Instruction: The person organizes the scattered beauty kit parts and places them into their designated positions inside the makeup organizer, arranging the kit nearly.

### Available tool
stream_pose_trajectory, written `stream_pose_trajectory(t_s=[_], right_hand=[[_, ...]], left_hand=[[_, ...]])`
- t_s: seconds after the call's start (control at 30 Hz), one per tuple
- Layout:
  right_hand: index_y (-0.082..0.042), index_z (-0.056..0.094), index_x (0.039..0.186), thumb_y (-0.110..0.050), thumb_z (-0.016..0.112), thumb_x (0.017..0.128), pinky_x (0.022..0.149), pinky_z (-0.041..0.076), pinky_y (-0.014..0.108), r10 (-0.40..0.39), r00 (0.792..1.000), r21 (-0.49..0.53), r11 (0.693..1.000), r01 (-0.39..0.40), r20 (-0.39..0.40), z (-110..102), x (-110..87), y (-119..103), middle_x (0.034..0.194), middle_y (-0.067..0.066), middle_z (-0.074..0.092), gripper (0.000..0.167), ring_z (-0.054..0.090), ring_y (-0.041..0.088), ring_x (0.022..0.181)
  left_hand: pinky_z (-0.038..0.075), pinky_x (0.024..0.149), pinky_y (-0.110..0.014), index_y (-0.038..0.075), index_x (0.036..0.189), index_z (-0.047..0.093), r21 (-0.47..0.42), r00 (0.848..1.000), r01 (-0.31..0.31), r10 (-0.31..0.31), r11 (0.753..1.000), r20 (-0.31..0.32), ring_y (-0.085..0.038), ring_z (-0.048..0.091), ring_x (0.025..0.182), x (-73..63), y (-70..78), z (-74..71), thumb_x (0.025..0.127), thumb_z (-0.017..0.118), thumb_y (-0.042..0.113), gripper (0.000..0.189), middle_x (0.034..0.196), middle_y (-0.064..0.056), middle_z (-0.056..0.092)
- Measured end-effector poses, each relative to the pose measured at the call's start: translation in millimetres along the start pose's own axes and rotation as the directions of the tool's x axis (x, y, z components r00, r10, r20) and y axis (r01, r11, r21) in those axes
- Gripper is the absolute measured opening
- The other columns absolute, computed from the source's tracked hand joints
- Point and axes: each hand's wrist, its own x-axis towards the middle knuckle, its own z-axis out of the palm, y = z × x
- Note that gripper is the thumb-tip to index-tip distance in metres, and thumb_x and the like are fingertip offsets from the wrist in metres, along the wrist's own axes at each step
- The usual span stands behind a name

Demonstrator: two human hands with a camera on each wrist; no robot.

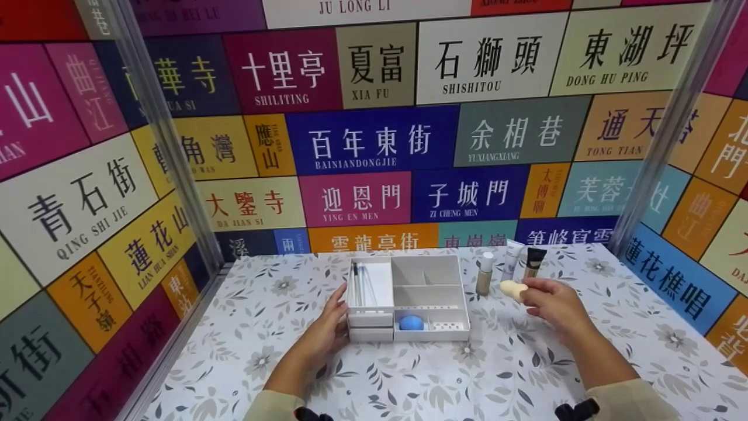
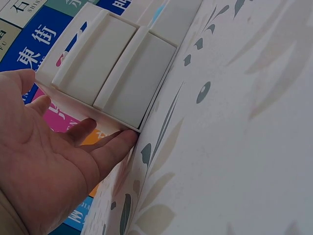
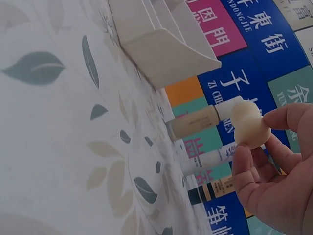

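My right hand pinches a cream gourd-shaped makeup sponge between thumb and fingertips, above the table on the right. Just beyond it stand a foundation bottle with a white cap, a pale tube and a black-and-tan tube. My left hand rests its fairly straight fingers against the left side of a white organizer box. Slim brushes lie in the box's left compartment. A blue sponge sits in a front compartment.
The table has a leaf-patterned cover. Two small drawers form the front left of the organizer. Behind the table rises a wall of coloured name signs, with metal posts at the corners.
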Motion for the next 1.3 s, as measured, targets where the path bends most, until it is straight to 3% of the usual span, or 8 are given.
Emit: stream_pose_trajectory(t_s=[0.17, 0.5, 0.8, 0.97, 1.3], right_hand=[[-0.004, 0.052, 0.156, -0.035, 0.068, 0.105, 0.090, 0.061, 0.021, -0.024, 0.999, 0.013, 1.000, 0.024, 0.036, 11, -4.2, -11, 0.158, 0.019, 0.051, 0.061, 0.067, 0.014, 0.111], [-0.001, 0.058, 0.148, -0.025, 0.071, 0.103, 0.091, 0.062, 0.025, -0.118, 0.988, 0.069, 0.991, 0.112, 0.096, 40, -10.6, -22, 0.145, 0.016, 0.062, 0.053, 0.069, 0.016, 0.108], [-0.005, 0.064, 0.143, -0.023, 0.074, 0.100, 0.092, 0.061, 0.028, -0.126, 0.982, 0.077, 0.990, 0.116, 0.141, 65, -13.9, -30, 0.146, 0.014, 0.062, 0.047, 0.069, 0.019, 0.111], [-0.001, 0.066, 0.141, -0.017, 0.075, 0.098, 0.089, 0.061, 0.030, -0.149, 0.976, 0.108, 0.985, 0.133, 0.157, 77, -14.3, -32, 0.144, 0.016, 0.063, 0.046, 0.070, 0.019, 0.106], [0.000, 0.066, 0.140, -0.016, 0.076, 0.098, 0.087, 0.061, 0.030, -0.141, 0.972, 0.076, 0.989, 0.129, 0.189, 92, -16.3, -22, 0.141, 0.016, 0.066, 0.046, 0.071, 0.017, 0.104]], left_hand=[[0.029, 0.132, -0.060, 0.051, 0.168, 0.018, -0.006, 1.000, 0.002, -0.002, 1.000, 0.000, -0.045, 0.029, 0.163, -0.1, 0.0, 0.5, 0.113, 0.041, 0.048, 0.060, 0.182, -0.008, 0.010], [0.030, 0.132, -0.059, 0.053, 0.167, 0.020, 0.004, 1.000, 0.010, -0.009, 1.000, -0.012, -0.044, 0.031, 0.163, 1.0, -0.3, 0.9, 0.113, 0.041, 0.048, 0.059, 0.182, -0.007, 0.012], [0.030, 0.132, -0.059, 0.050, 0.169, 0.018, -0.001, 1.000, -0.004, 0.004, 1.000, -0.002, -0.045, 0.030, 0.163, 0.5, -0.7, 0.4, 0.114, 0.040, 0.047, 0.059, 0.182, -0.009, 0.013], [0.029, 0.132, -0.059, 0.049, 0.169, 0.017, -0.006, 1.000, -0.008, 0.008, 1.000, 0.002, -0.046, 0.028, 0.163, -0.2, -1.0, 0.4, 0.115, 0.039, 0.045, 0.059, 0.182, -0.010, 0.013], [0.028, 0.133, -0.058, 0.050, 0.169, 0.017, -0.012, 1.000, 0.010, -0.010, 1.000, -0.007, -0.046, 0.027, 0.164, -0.9, 1.0, 1.5, 0.114, 0.039, 0.046, 0.059, 0.182, -0.010, 0.007]])
